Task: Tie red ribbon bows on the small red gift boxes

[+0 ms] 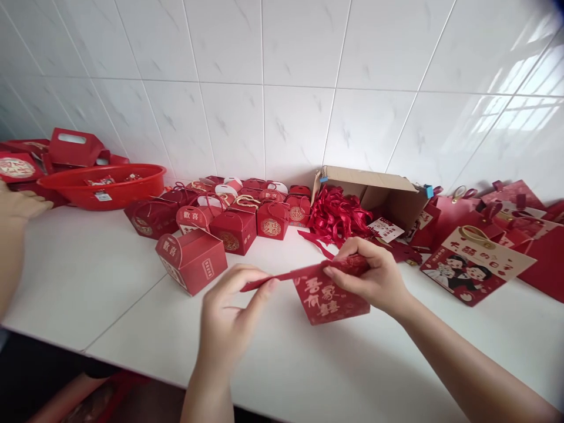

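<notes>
Back wall is glossy white tile, faint grey veining, pale grout lines. White tabletop in front of it, thin dark seam at left, dark area below the front edge. Barred-window reflection bright on the right-hand tiles; far left dimmer.

Left of the left hand, the surface lets a hand pass along its front edge; boxes, ribbons and carton block its back.

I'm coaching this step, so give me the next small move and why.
I'd probably draw the red ribbon gently leftward: the left hand pinches it, and the right hand grips the red gift bag near its top, giving an anchor.
</notes>
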Available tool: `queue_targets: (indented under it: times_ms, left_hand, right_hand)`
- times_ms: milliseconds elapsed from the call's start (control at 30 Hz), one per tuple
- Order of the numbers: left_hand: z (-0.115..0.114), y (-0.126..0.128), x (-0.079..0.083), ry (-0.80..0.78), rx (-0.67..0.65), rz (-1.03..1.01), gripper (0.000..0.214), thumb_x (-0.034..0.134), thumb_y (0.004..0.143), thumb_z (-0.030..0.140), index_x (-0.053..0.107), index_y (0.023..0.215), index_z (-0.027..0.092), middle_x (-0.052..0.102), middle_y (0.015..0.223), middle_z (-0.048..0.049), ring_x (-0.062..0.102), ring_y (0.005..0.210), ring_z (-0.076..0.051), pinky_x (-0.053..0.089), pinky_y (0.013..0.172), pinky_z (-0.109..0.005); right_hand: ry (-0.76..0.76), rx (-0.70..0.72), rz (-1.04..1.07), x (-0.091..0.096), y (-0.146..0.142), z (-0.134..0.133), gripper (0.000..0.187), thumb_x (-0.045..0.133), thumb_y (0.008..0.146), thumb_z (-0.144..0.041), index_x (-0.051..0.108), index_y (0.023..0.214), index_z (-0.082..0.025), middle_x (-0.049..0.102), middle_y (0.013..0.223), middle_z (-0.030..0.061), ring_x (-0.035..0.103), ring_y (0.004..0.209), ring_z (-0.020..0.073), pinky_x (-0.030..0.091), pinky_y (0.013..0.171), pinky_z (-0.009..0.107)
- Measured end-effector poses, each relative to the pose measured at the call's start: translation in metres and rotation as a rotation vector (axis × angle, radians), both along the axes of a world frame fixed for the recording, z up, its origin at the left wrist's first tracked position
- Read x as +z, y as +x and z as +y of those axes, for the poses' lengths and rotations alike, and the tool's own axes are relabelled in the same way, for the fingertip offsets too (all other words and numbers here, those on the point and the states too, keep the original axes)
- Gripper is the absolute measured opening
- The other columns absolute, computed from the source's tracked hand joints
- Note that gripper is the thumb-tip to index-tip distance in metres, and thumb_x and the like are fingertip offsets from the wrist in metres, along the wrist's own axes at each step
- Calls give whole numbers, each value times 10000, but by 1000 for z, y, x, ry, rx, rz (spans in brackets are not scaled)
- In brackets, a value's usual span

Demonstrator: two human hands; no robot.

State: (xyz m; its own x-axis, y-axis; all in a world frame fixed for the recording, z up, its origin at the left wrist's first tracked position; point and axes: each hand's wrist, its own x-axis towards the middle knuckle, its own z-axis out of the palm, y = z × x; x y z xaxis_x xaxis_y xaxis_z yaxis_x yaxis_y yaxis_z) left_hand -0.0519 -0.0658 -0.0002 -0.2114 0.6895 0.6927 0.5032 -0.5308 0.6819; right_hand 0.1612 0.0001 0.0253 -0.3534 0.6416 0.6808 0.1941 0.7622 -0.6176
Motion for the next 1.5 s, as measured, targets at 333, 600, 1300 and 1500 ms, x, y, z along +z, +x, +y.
queue_targets:
  times_ms: [333, 600, 1300, 1500]
  left_hand:
    - [-22, 27, 16, 103, -158, -326, 399, 728, 692, 89, 582, 1031, 240, 677, 642, 51, 612, 456, -97, 517, 449, -177]
    - [-28, 15, 17, -65, -385, -13, 345, 540, 830, 59, 641, 1089, 263, 705, 1055, -35, 683, 933, -191, 570, 787, -265]
    - [-28, 42, 17, -81, -389, -217, 277, 548, 863, 120, 680, 1013, 312, 755, 912, 53, 723, 788, -137, 593, 684, -175]
    - [-27, 42, 20, -65, -396, -146, 277, 583, 827, 84, 693, 999, 271, 752, 942, 20, 717, 824, -148, 581, 722, -174]
  right_hand:
    - [319, 399, -113, 10, -1, -28, 156, 684, 738, -65, 576, 813, -149, 645, 680, 64, 579, 621, 139, 474, 556, 269]
    - [395, 340, -155, 16, 4, -28, 166, 679, 746, -64, 574, 842, -149, 648, 685, 63, 560, 619, 138, 469, 570, 292]
    - [287, 362, -105, 18, 5, -27, 139, 674, 743, -97, 565, 795, -166, 623, 667, 32, 580, 610, 126, 477, 599, 273]
    - [241, 331, -106, 18, 5, -26, 115, 669, 759, -151, 564, 798, -177, 610, 663, 19, 565, 600, 111, 478, 585, 247]
